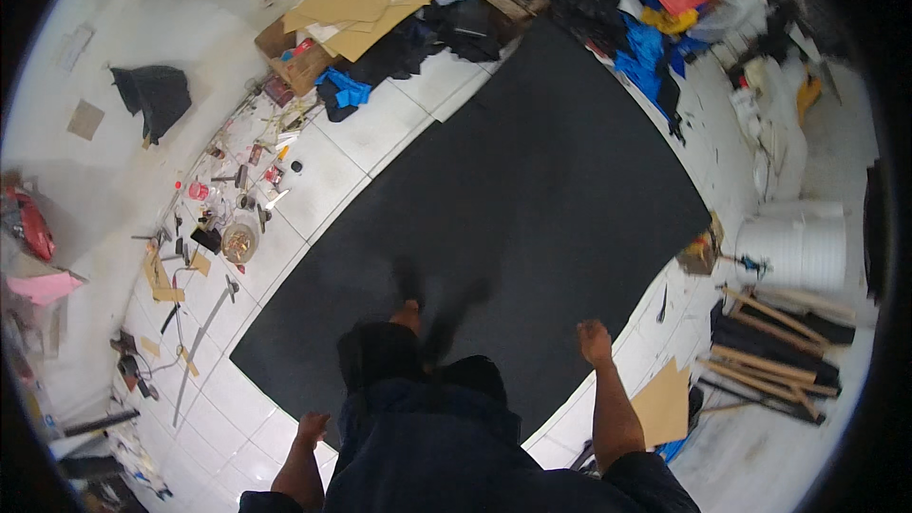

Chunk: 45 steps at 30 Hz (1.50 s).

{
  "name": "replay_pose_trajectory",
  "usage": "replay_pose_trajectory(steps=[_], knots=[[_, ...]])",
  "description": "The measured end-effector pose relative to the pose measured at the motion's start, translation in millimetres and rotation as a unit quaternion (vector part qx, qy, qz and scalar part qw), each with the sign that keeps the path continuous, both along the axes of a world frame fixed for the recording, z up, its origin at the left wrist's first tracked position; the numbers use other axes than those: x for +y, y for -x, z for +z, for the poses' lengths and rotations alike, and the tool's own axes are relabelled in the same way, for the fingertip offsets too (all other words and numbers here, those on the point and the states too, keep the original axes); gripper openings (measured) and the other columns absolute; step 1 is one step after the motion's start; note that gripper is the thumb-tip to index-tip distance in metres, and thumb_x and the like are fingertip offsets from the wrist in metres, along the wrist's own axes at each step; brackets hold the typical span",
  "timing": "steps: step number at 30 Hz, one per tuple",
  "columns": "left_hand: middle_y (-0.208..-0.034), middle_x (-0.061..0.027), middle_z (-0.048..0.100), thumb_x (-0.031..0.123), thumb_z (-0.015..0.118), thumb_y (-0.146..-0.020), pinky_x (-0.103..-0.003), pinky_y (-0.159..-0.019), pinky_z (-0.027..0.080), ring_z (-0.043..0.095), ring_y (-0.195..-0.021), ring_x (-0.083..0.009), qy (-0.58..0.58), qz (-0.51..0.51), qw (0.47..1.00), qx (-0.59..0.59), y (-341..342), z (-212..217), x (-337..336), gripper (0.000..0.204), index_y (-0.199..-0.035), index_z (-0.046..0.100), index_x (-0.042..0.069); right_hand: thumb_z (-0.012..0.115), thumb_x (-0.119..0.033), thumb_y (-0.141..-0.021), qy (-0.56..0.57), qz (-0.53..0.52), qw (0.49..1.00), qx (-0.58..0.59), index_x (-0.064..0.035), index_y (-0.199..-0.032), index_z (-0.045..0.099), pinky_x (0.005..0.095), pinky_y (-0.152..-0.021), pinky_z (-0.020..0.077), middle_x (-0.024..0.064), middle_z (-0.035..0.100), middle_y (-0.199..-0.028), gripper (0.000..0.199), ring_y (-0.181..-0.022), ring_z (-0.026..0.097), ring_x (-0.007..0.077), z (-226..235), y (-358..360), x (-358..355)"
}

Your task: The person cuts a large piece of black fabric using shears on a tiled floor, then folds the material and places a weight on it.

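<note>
A large black sheet (513,171) lies spread on the white tiled floor, and I am standing over its near end with a bare foot (407,315) on it. My left hand (313,429) hangs beside my leg, near the sheet's lower left edge. Its fingers look loosely apart, with nothing visible in them. Out to the right, my right hand (595,342) is held above the sheet's right edge. Its fingers are curled in, and no object shows in them. Neither hand appears to touch the sheet.
Small tools and a round tub (239,243) of small pieces line the left floor. Tan boards (356,0) rest on a cardboard box at the back, beside heaped fabric (646,52). On the right are a white roll (793,245), wooden sticks (774,370) and a tan board (663,406).
</note>
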<state>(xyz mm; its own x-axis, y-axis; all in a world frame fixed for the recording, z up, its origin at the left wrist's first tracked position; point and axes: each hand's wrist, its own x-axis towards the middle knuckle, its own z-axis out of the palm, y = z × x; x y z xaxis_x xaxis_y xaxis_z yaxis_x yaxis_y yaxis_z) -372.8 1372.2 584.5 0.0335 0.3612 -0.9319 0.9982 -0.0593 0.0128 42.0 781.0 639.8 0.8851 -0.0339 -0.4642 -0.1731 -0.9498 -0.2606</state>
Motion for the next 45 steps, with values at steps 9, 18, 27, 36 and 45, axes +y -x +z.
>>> replay_pose_trajectory(steps=[9, 18, 27, 36, 45], knots=[[-0.101, -0.0228, 0.066, 0.038, 0.057, -0.089, -0.044, -0.087, 0.048, 0.062, -0.099, -0.0395, -0.099, -0.053, 0.951, -0.288, -381, -1, -22, 0.044, -0.108, 0.063, -0.002, 0.059, -0.038, -0.093, -0.071, 0.133, 0.985, 0.089, -0.0025, -0.118, 0.061, 0.0394, -0.088, 0.0503, 0.0166, 0.068, -0.108, 0.043, -0.1, 0.066, 0.0289, -7, -287, 187], [-0.109, -0.0188, 0.063, 0.028, 0.068, -0.085, -0.043, -0.095, 0.046, 0.06, -0.105, -0.0362, 0.084, -0.131, 0.88, -0.449, -686, -10, -166, 0.04, -0.114, 0.061, 0.002, 0.054, -0.031, -0.097, -0.017, 0.198, 0.954, 0.223, -0.0023, -0.124, 0.055, 0.0426, -0.094, 0.0467, 0.0172, 0.061, -0.121, 0.039, -0.11, 0.06, 0.0313, -210, -519, 269], [-0.126, -0.0204, 0.055, 0.034, 0.066, -0.085, -0.048, -0.102, 0.041, 0.052, -0.12, -0.0354, 0.168, -0.065, 0.861, -0.475, -797, -84, -305, 0.045, -0.117, 0.06, 0.002, 0.051, -0.024, -0.096, 0.181, 0.506, 0.801, 0.265, -0.0074, -0.137, 0.047, 0.0495, -0.105, 0.0388, 0.0174, 0.045, -0.14, 0.045, -0.127, 0.047, 0.0338, -425, -681, 441], [-0.102, -0.0102, 0.065, 0.018, 0.068, -0.077, -0.045, -0.095, 0.047, 0.063, -0.098, -0.0293, 0.127, 0.115, 0.875, -0.452, -824, -90, -320, 0.028, -0.102, 0.064, 0.006, 0.064, -0.052, -0.079, 0.248, 0.652, 0.681, 0.223, -0.0075, -0.125, 0.061, 0.0538, -0.109, 0.0315, 0.0156, 0.054, -0.134, 0.064, -0.126, 0.049, 0.0334, -528, -738, 467], [-0.095, -0.0086, 0.065, 0.008, 0.07, -0.072, -0.045, -0.093, 0.048, 0.064, -0.09, -0.0285, 0.082, 0.152, 0.87, -0.463, -833, -88, -318, 0.024, -0.094, 0.062, 0.009, 0.077, -0.048, -0.07, 0.2, 0.626, 0.683, 0.318, -0.006, -0.12, 0.056, 0.0462, -0.104, 0.0324, 0.0172, 0.06, -0.121, 0.069, -0.115, 0.056, 0.0334, -490, -739, 438]])
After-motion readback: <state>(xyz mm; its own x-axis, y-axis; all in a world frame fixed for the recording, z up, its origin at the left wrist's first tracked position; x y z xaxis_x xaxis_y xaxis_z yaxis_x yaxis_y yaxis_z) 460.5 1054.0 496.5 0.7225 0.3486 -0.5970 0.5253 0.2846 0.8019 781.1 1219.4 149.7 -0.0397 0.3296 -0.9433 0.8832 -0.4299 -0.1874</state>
